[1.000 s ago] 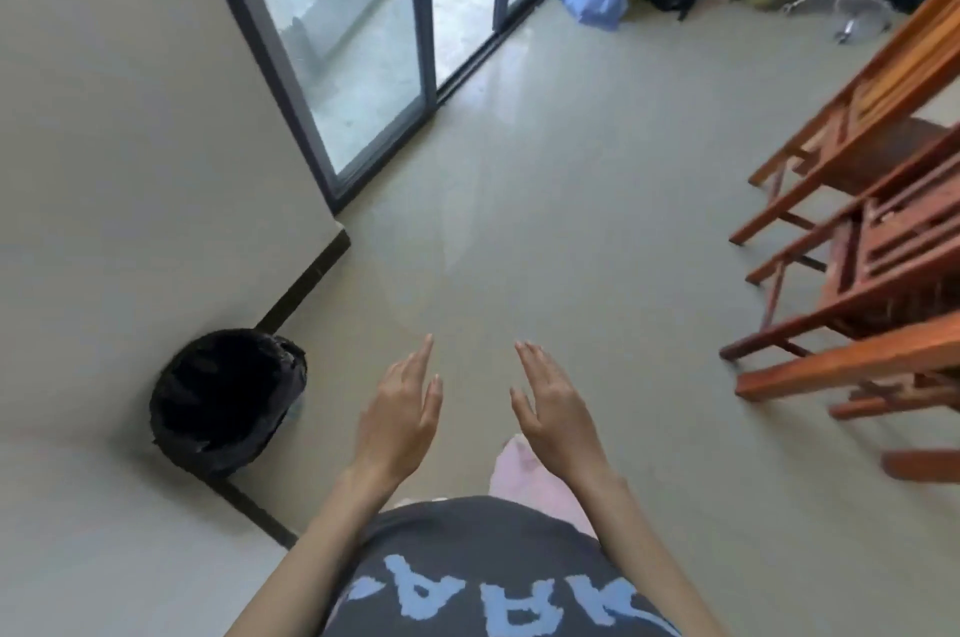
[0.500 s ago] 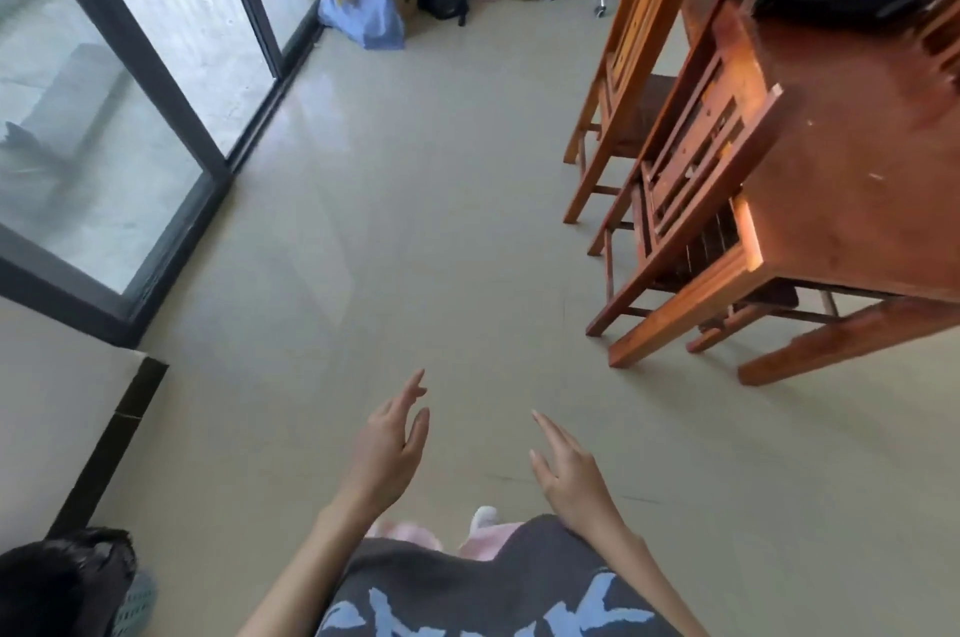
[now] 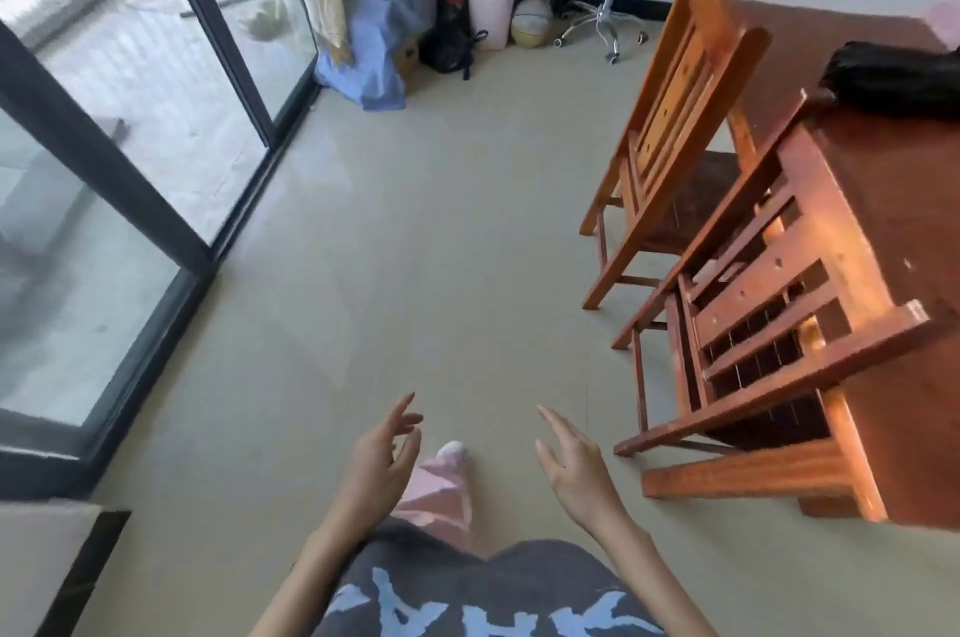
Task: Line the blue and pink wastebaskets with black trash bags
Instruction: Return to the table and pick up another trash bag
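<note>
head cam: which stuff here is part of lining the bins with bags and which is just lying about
Part of the job:
- pink wastebasket by the far wall
- black bags heaped on the table, probably the trash bags
- left hand and right hand, both empty

Just lying about:
- wooden chairs
- ball
- blue cloth
- office chair

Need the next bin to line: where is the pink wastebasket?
Head view, far end: the pink wastebasket stands against the back wall, between a black backpack and a ball.
</note>
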A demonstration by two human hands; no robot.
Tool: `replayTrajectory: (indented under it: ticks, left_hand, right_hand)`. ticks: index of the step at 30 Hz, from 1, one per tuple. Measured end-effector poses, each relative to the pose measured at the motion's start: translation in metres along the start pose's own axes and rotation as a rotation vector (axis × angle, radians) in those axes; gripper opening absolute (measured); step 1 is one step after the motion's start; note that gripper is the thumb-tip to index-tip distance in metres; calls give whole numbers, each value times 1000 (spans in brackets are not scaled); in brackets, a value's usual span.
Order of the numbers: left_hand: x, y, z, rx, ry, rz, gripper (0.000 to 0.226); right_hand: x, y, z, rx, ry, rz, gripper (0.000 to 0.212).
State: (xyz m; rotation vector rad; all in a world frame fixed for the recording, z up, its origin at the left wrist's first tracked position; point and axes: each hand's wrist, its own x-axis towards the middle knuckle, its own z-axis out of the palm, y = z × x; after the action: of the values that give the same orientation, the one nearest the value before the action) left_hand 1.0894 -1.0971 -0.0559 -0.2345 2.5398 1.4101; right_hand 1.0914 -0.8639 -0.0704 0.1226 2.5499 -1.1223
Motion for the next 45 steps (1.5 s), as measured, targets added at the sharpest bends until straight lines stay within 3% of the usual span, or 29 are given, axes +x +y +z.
replayTrajectory:
  ticks: [5,10,18,25,29,37,45]
  left_hand:
    - [152,77,-43,-10,-17,142,42]
    - [267,122,-50,-4,-86,174,43]
    - [451,136,-28,6,-100,43,41]
    - [613,207,-41,22,-36,8,43]
    - [715,246,-30,29,-46,29,43]
    - [963,366,6,112,-213,235,40]
    - [1143,521,87,232,-528,490,41]
  right_hand:
    - [106,-38,-50,77,110,44,44]
    - [202,-53,-87,110,182,88,44]
    - [414,-57,-145,147,87,127,45]
    - [605,-124,-263,126,94,-44,44]
    - [700,-126,-302,153,127,-41,44]
    - [851,-102,-379,312,245,187,43]
    - [965,-78,-487,382,478,350,41]
